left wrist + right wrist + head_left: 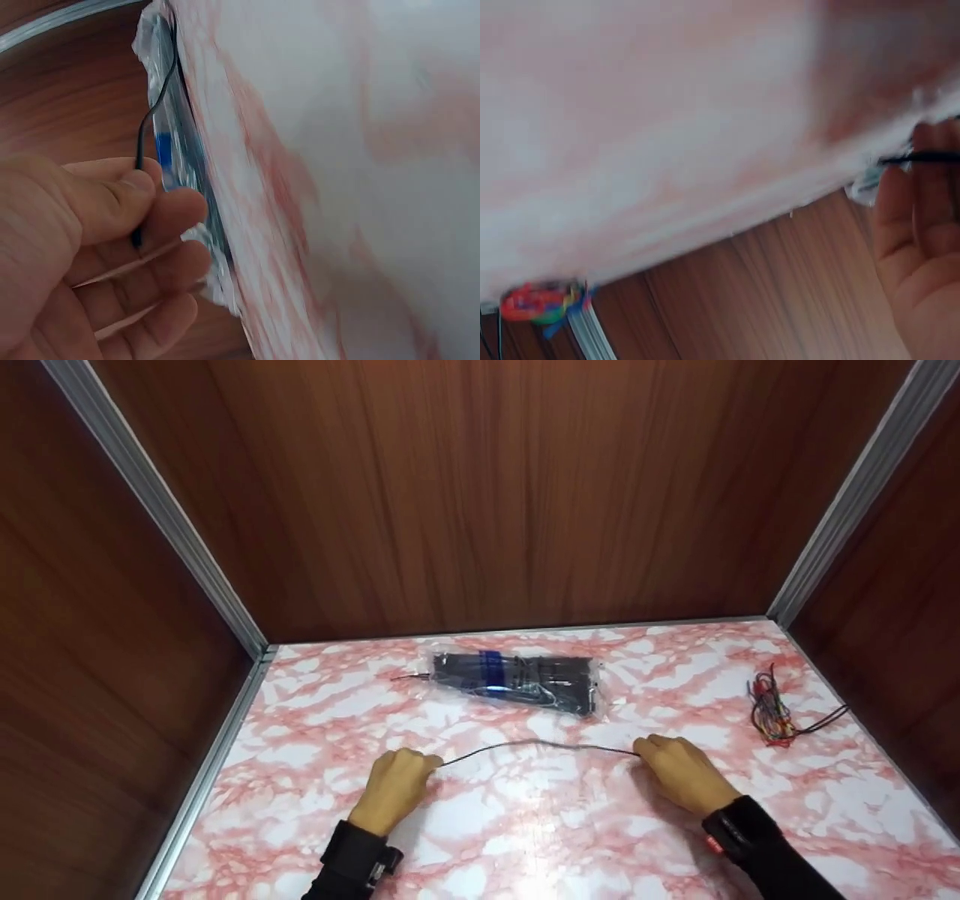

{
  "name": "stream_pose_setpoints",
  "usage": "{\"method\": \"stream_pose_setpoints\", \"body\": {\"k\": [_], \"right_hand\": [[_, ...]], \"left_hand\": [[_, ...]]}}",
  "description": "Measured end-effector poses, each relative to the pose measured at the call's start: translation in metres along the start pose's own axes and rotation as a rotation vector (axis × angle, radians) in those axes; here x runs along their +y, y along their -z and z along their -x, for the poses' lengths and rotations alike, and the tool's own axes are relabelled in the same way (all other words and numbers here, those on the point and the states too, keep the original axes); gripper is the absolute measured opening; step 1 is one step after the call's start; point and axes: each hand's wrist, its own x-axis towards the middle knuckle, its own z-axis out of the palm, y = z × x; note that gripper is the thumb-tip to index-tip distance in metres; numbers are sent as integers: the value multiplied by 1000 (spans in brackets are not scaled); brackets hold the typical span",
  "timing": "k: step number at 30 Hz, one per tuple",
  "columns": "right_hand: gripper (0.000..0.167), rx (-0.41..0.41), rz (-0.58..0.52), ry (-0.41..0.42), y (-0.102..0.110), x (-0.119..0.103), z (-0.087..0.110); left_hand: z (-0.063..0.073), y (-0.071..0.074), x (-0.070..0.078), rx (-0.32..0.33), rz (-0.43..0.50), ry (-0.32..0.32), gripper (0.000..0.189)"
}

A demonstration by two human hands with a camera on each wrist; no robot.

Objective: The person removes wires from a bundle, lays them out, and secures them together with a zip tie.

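A thin black wire stretches between my two hands above the table, bowed slightly away from me. My left hand pinches one end between thumb and forefinger; in the left wrist view a short tip of the wire pokes out below the thumb, with the other fingers loosely bent. At the opposite end, my right hand pinches the wire. The right wrist view catches only part of that hand, with a dark wire end at its fingers.
Beyond the wire lies a clear plastic bag of long black strips with a blue band. A bundle of coloured wires sits at the right on the marbled tabletop. Brown wood-grain panels enclose the back and sides.
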Motion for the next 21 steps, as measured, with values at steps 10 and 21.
{"method": "stream_pose_setpoints", "body": {"k": [10,21], "right_hand": [[19,-79,-1,75,13,3,15],[16,-130,10,-24,15,-7,23]], "left_hand": [[12,4,-8,-88,129,31,16],[27,8,-13,-180,40,-101,14]]}}
